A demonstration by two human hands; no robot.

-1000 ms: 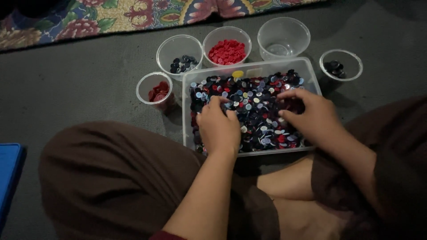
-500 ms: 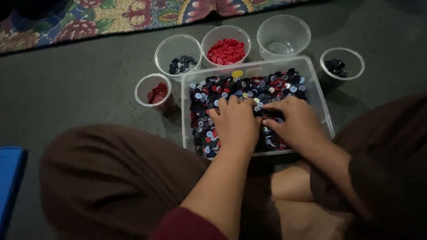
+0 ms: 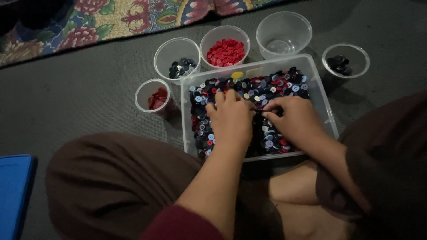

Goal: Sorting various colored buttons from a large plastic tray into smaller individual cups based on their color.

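Hands of a seated person are resting palm-down inside a clear rectangular plastic tub (image 3: 321, 95) that is sitting on grey floor (image 3: 80, 84) just ahead of the crossed legs. Left hand (image 3: 230, 118) is lying flat on the mixed buttons (image 3: 267, 86), its fingers held close together and curling slightly toward the middle of the tub; whether anything is being pinched cannot be told. Right hand (image 3: 296, 120) is lying just beside it, fingertips bent and pointing at the left hand's fingertips, nearly touching them over the dark, red and pale buttons. Five clear round cups are standing around the tub's far and left sides: a small cup of dark red buttons (image 3: 153, 95), a cup of dark blue buttons (image 3: 177, 55), a cup of bright red buttons (image 3: 224, 44), an empty cup (image 3: 283, 33), and a shallow cup of black buttons (image 3: 346, 60). A patterned floral rug (image 3: 89, 18) is bordering the floor, and a blue flat object (image 3: 13, 191) is lying at the lower left.
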